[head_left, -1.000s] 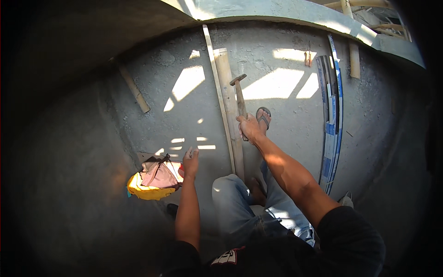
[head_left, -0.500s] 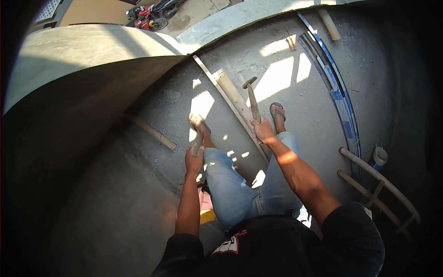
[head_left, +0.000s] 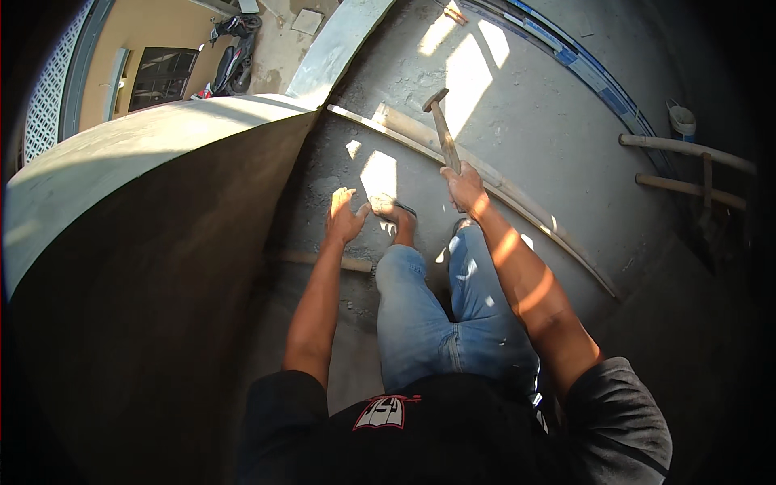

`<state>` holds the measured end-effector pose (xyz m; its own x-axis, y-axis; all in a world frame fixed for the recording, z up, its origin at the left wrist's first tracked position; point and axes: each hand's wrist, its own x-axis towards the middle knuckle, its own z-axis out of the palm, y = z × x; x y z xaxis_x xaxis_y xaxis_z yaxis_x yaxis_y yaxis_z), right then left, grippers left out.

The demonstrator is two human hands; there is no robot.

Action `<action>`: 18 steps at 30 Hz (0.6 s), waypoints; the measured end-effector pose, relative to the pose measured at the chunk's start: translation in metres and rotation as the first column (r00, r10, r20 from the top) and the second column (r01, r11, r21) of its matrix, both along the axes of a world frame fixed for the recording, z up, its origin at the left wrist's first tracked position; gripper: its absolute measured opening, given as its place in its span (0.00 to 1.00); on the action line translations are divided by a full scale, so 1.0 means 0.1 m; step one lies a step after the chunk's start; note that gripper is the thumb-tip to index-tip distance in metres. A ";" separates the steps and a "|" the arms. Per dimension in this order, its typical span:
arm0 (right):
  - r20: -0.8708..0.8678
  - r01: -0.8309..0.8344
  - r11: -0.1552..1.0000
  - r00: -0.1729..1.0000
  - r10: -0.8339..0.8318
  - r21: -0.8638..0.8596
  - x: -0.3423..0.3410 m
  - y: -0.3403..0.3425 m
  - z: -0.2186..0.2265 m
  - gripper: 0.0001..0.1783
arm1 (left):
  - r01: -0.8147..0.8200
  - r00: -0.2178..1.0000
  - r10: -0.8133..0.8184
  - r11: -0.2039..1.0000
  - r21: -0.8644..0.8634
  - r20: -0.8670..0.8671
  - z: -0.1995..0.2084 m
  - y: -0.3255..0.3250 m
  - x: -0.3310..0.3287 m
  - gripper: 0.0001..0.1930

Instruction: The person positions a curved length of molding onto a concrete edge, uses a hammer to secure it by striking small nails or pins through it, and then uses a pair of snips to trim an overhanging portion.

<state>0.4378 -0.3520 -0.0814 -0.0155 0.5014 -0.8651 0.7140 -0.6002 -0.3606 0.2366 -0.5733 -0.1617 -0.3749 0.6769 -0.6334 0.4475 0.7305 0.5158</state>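
My right hand [head_left: 466, 191] is closed around the wooden handle of a hammer [head_left: 446, 139], whose metal head points away from me. The hammer is held over a long thin wooden strip [head_left: 505, 200] and a round pale pole [head_left: 485, 171], which lie side by side on the floor. Nothing is in my left hand [head_left: 345, 218]; its fingers are apart, and it hovers beside my left foot. A short bamboo pole [head_left: 356, 264] lies below that hand, partly hidden by my forearm.
A curved concrete wall [head_left: 162, 145] rises on the left, with a motorbike [head_left: 234, 56] beyond it. Long blue-and-white strips [head_left: 594, 73] lie at the far right. Near them are a white bucket [head_left: 683, 121], a bamboo ladder [head_left: 687, 145] and an orange-handled tool [head_left: 455, 14].
My view has swung leftward, and my body is turned toward the wall. My left hand has moved forward, its fingers apart. The hammer stays in my right hand.
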 end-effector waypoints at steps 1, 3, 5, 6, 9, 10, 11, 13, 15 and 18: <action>-0.005 -0.020 0.999 1.000 0.020 -0.035 0.04 -0.04 -0.04 0.21 | 0.083 0.996 -0.084 0.996 -0.016 -0.040 -0.02 0.01 -0.06 0.33; -0.017 -0.018 0.998 1.000 0.017 -0.061 0.18 -0.13 -0.27 0.22 | 0.187 0.978 -0.189 0.982 -0.027 -0.087 -0.10 0.15 -0.18 0.33; 0.113 -0.245 0.938 0.968 0.223 0.245 0.36 -0.32 -0.64 0.25 | 0.284 0.949 -0.284 0.959 -0.024 -0.135 -0.21 0.33 -0.28 0.37; 0.063 -0.175 0.967 0.984 0.166 0.187 0.33 -0.33 -0.70 0.26 | 0.384 0.904 -0.392 0.920 -0.081 -0.173 -0.31 0.42 -0.38 0.38; -0.028 0.014 0.987 0.999 -0.019 -0.159 0.19 -0.29 -0.63 0.29 | 0.576 0.746 -0.611 0.791 -0.205 -0.264 -0.71 0.77 -0.58 0.40; -0.017 -0.020 0.992 1.000 0.018 -0.125 0.35 -0.40 -0.89 0.29 | 0.627 0.694 -0.667 0.745 -0.227 -0.273 -0.87 0.96 -0.58 0.41; -0.010 0.007 0.990 1.000 -0.009 -0.139 0.39 -0.48 -1.05 0.29 | 0.667 0.642 -0.714 0.700 -0.254 -0.281 -1.05 1.11 -0.61 0.42; 0.053 -0.023 0.998 0.998 0.027 -0.062 0.43 -0.65 -1.27 0.29 | 0.707 0.589 -0.752 0.657 -0.262 -0.295 -1.42 1.39 -0.75 0.43; 0.082 -0.065 0.997 0.994 0.068 -0.041 0.32 -0.76 -1.45 0.30 | 0.731 0.475 -0.775 0.611 -0.304 -0.416 -1.87 1.61 -0.99 0.44; 0.151 -0.049 0.998 0.988 0.044 0.028 0.30 -0.78 -1.79 0.27 | 0.758 0.481 -0.805 0.581 -0.297 -0.347 -2.33 1.94 -0.95 0.45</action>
<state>0.4677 -0.4298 -0.2601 0.0898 0.5298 -0.8434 0.7882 -0.5554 -0.2650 0.1419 -0.3798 -0.3942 0.0533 0.7711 -0.6345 0.9963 0.0022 0.0864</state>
